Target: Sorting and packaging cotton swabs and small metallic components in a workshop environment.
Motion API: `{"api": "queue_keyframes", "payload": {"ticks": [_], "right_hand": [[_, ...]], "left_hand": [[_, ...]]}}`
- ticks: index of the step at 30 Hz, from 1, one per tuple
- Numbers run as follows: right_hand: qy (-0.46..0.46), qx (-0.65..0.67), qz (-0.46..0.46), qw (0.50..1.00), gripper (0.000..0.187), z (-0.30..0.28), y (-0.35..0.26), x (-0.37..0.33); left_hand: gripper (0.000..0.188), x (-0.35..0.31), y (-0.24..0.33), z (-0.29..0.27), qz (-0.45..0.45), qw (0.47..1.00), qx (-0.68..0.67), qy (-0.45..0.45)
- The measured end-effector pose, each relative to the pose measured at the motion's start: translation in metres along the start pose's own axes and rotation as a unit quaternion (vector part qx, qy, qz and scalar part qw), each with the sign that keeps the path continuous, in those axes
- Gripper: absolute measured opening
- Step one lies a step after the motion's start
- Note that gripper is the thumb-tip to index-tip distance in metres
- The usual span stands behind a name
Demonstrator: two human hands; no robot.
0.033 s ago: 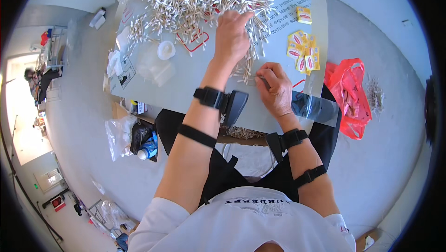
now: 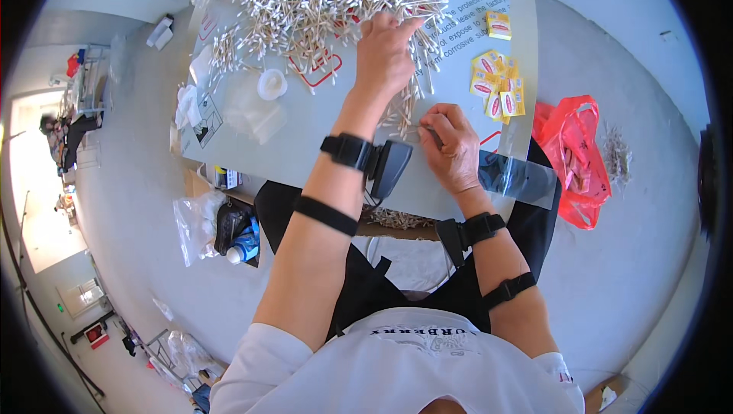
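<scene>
- Plainly, a large loose heap of cotton swabs (image 2: 305, 1) is spread over the far part of the table (image 2: 298, 158), and a narrower trail of them is drawn out toward the near edge, between the two hands.
- The left hand (image 2: 384, 59) is placed over the near right side of the heap, back upward; its fingertips are set among the swabs, with the index finger pointed off to the right. Whether any swab is pinched there cannot be told.
- The right hand (image 2: 452, 143) is held at the near end of the trail, with its fingers curled in and the thumb brought toward them. What, if anything, is gripped inside cannot be told, since the inside of the hand is hidden.
- A black device (image 2: 391, 169) is strapped to the left wrist, and a similar one is worn on the right.
- To the left of the left hand, a small white round container (image 2: 272, 84) is set beside some clear plastic (image 2: 256, 118).
- To the right, yellow packets (image 2: 498, 85) are laid in an overlapping group, with another yellow packet (image 2: 498, 25) placed farther off.
- Beyond the table's right edge, a red plastic bag (image 2: 569, 185) is seen.
</scene>
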State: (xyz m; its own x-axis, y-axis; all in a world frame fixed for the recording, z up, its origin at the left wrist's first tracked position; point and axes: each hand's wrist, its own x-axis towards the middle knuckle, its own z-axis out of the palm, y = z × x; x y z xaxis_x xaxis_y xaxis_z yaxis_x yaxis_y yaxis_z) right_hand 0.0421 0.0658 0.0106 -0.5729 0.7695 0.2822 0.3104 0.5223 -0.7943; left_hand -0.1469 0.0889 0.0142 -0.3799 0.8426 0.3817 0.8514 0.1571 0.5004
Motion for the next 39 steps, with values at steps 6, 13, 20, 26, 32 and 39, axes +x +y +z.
{"api": "queue_keyframes", "payload": {"ticks": [6,13,20,26,32,39], "right_hand": [[0.006,0.0,-0.006,1.0,0.011,0.001,0.0,0.001],[0.003,0.008,0.007,1.0,0.01,-0.001,-0.003,0.002],[0.001,0.003,-0.003,1.0,0.011,-0.001,-0.006,0.003],[-0.002,-0.003,0.001,1.0,0.012,-0.001,-0.004,0.002],[-0.004,-0.005,-0.006,1.0,0.012,-0.002,-0.006,0.003],[-0.009,0.006,0.006,1.0,0.012,-0.003,-0.004,0.002]], "left_hand": [[0.036,0.031,-0.034,-0.002,-0.034,0.992,0.116,-0.024],[0.021,-0.008,-0.053,-0.028,-0.124,0.99,-0.062,0.009],[0.015,-0.003,-0.047,-0.037,-0.186,0.98,-0.058,0.046],[0.022,-0.003,-0.018,-0.016,-0.117,0.979,0.158,0.046],[0.011,-0.036,-0.017,-0.034,-0.197,0.98,-0.031,-0.02],[0.012,-0.041,-0.014,-0.051,-0.195,0.971,-0.108,-0.086]]}}
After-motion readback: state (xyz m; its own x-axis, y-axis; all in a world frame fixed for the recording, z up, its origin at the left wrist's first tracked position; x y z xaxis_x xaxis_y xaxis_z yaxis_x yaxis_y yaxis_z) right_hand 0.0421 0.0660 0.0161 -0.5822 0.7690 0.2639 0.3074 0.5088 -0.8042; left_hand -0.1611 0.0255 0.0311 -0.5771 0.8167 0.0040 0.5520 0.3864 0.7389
